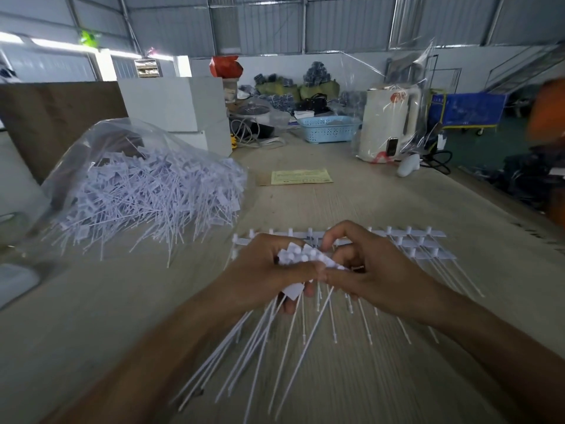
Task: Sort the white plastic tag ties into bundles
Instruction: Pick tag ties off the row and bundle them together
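My left hand grips a bundle of white plastic tag ties by their heads, with the long tails fanning down towards me over the table. My right hand pinches the same bundle from the right, thumb and fingers curled on the tag heads. Under and behind my hands, a row of tag ties lies flat on the wooden table, heads lined up away from me. A big loose heap of tag ties spills from a clear plastic bag at the left.
A yellow paper sheet lies mid-table. At the far end stand a white kettle in clear wrap, a blue basket, white boxes and cables. A brown board leans at the left. A white object sits at the left edge.
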Demonstrator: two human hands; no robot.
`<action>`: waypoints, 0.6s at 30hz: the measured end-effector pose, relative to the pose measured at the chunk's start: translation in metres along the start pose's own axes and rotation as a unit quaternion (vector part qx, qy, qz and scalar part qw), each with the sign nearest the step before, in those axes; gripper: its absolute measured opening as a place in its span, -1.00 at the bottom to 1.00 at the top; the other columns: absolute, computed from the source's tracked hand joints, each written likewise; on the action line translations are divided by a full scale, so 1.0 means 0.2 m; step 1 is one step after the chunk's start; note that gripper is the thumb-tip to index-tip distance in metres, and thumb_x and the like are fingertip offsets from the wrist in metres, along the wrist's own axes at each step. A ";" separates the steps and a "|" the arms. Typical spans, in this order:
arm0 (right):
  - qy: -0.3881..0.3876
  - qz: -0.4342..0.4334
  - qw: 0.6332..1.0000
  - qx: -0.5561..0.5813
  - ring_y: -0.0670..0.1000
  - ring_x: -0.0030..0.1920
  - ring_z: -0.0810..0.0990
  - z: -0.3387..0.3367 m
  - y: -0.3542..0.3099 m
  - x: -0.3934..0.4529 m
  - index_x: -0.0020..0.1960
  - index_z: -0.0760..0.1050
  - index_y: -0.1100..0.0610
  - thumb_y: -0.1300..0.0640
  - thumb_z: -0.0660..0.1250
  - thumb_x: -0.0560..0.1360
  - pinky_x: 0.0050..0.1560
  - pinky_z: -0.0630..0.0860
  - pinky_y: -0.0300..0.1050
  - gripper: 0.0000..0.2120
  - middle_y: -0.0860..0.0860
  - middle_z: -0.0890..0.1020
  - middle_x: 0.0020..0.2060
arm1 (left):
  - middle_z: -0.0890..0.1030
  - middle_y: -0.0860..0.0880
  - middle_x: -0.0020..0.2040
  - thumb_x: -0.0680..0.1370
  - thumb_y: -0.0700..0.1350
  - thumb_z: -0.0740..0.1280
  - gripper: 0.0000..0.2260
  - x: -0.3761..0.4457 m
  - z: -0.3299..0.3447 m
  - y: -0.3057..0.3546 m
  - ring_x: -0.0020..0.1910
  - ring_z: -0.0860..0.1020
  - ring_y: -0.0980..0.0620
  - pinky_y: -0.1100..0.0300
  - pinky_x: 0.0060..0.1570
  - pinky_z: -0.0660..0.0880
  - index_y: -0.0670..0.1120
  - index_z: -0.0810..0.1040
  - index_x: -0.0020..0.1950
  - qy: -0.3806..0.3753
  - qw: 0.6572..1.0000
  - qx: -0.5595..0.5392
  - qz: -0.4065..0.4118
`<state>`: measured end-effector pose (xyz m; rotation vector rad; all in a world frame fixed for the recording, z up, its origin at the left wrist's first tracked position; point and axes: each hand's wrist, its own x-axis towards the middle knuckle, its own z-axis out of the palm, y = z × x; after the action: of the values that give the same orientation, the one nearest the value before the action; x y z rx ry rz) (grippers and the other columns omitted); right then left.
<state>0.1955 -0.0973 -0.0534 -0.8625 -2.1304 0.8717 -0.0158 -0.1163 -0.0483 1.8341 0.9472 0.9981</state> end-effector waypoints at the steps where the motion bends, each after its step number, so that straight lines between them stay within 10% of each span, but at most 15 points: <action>1: -0.005 0.010 1.000 0.011 -0.03 -0.40 0.56 0.00 -0.01 0.00 0.09 0.45 0.09 0.14 0.43 0.52 -0.38 0.51 -0.11 -0.79 0.13 0.68 -0.28 | 0.68 -0.10 -0.32 0.55 -0.09 0.44 -0.91 0.00 0.01 0.00 -0.42 0.62 -0.12 0.04 -0.39 0.55 0.03 0.75 -0.08 0.015 1.000 0.011 0.004; 5: -0.009 0.054 0.996 0.075 -0.01 -0.39 0.59 -0.04 -0.05 0.00 -0.03 0.57 0.19 0.18 0.41 0.54 -0.33 0.55 -0.13 -0.92 0.08 0.67 -0.34 | 0.61 -0.17 -0.39 0.48 -0.07 0.43 -0.78 0.01 0.00 -0.01 -0.53 0.52 0.00 0.24 -0.47 0.44 -0.23 0.65 -0.22 0.129 0.991 -0.007 -0.027; 9: 0.048 -0.022 0.989 -0.137 -0.17 -0.44 0.51 -0.01 -0.05 -0.01 -0.20 0.54 0.11 0.10 0.41 0.55 -0.34 0.35 -0.36 -0.83 -0.14 0.56 -0.46 | 0.55 -0.19 -0.44 0.50 -0.21 0.40 -0.79 0.01 -0.01 0.01 -0.58 0.43 -0.02 0.26 -0.55 0.35 -0.21 0.62 -0.34 0.144 0.981 -0.080 -0.104; 14: 0.015 -0.225 0.898 -0.377 -0.01 -0.33 0.49 -0.02 -0.08 -0.02 -0.16 0.55 0.15 0.21 0.43 0.54 -0.33 0.41 -0.11 -0.88 -0.01 0.54 -0.34 | 0.47 -0.08 -0.51 0.47 -0.22 0.37 -0.73 0.02 -0.07 0.05 -0.65 0.34 0.08 0.38 -0.60 0.24 -0.11 0.59 -0.45 0.041 0.971 -0.110 -0.209; 18: 0.021 -0.175 0.905 -0.386 -0.05 -0.37 0.52 -0.19 -0.08 -0.01 -0.17 0.60 0.14 0.16 0.43 0.53 -0.34 0.47 -0.10 -0.89 -0.04 0.58 -0.35 | 0.48 -0.04 -0.53 0.48 -0.23 0.37 -0.71 -0.01 -0.19 0.04 -0.64 0.36 0.10 0.38 -0.61 0.25 -0.11 0.62 -0.45 0.045 0.977 -0.083 -0.192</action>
<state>0.2221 -0.0954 -0.0210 -0.7974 -2.5000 -0.2139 -0.0477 -0.1090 -0.0294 1.4084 1.1809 0.8919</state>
